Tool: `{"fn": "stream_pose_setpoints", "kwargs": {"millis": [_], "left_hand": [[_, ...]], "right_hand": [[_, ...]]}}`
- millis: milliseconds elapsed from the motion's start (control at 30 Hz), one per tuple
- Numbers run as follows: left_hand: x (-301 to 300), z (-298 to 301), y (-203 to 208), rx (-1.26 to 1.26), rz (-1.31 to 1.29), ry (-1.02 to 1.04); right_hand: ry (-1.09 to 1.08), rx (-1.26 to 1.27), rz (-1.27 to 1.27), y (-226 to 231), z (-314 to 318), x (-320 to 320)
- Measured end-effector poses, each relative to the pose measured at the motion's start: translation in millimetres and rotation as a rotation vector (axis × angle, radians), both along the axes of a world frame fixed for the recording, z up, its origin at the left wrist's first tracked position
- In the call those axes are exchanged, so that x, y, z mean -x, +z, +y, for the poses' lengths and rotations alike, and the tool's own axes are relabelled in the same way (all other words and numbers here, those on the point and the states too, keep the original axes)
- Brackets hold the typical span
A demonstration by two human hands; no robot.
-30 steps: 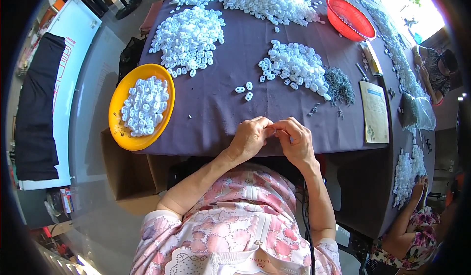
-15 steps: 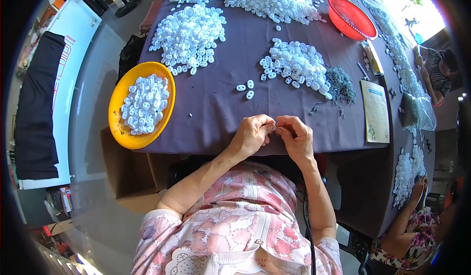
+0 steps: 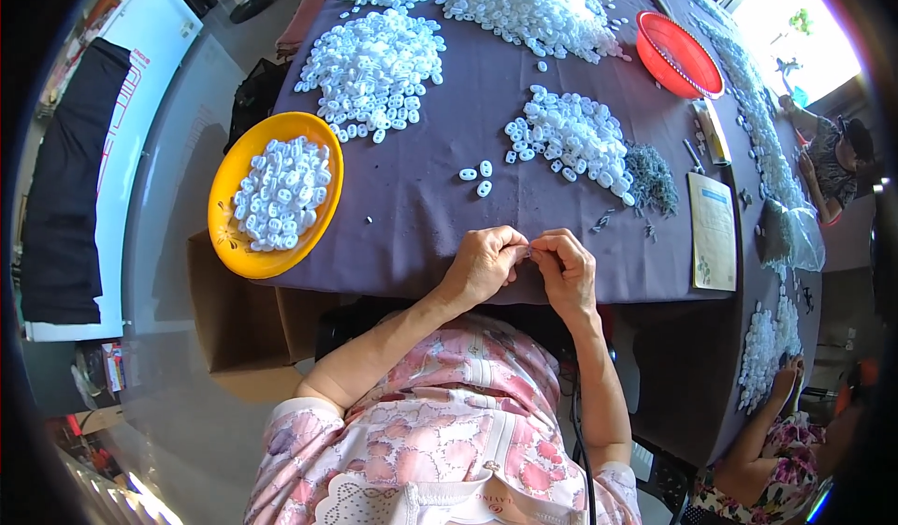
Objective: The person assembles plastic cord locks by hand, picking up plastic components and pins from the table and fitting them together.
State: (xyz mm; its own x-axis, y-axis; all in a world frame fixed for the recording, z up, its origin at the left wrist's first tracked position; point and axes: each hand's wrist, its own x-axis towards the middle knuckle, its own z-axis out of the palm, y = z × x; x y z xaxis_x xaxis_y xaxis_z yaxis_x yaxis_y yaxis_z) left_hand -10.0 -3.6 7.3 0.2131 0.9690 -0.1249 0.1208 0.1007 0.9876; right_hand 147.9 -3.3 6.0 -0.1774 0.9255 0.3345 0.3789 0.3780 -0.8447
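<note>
My left hand (image 3: 485, 268) and my right hand (image 3: 567, 272) meet fingertip to fingertip just above the table's near edge. Both are closed in a pinch around something tiny that I cannot make out. Three loose white oval plastic pieces (image 3: 484, 189) with two holes each lie just beyond my hands. Behind them spreads a small heap of the same white pieces (image 3: 575, 132). Touching its right side is a pile of tiny dark grey pieces (image 3: 652, 179), with a few strays on the near side.
An orange-yellow bowl (image 3: 222, 235) of white pieces sits at the table's left edge. Larger white heaps (image 3: 374, 71) lie farther back. A red basket (image 3: 669, 52), a booklet (image 3: 713, 230) and a clear bag (image 3: 795, 235) are on the right, where other people's hands (image 3: 786, 380) work.
The whole view has shifted slightly, so the table's things sit a little lower in it. My hands stay pinched together, with only small finger movements.
</note>
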Motion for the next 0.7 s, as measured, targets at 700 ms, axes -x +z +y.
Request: {"fn": "stream_pose_setpoints", "kwargs": {"millis": [700], "left_hand": [[43, -1, -4, 0.020, -0.264, 0.349]], "right_hand": [[0.197, -0.219, -0.393, 15, 66, 51]]}}
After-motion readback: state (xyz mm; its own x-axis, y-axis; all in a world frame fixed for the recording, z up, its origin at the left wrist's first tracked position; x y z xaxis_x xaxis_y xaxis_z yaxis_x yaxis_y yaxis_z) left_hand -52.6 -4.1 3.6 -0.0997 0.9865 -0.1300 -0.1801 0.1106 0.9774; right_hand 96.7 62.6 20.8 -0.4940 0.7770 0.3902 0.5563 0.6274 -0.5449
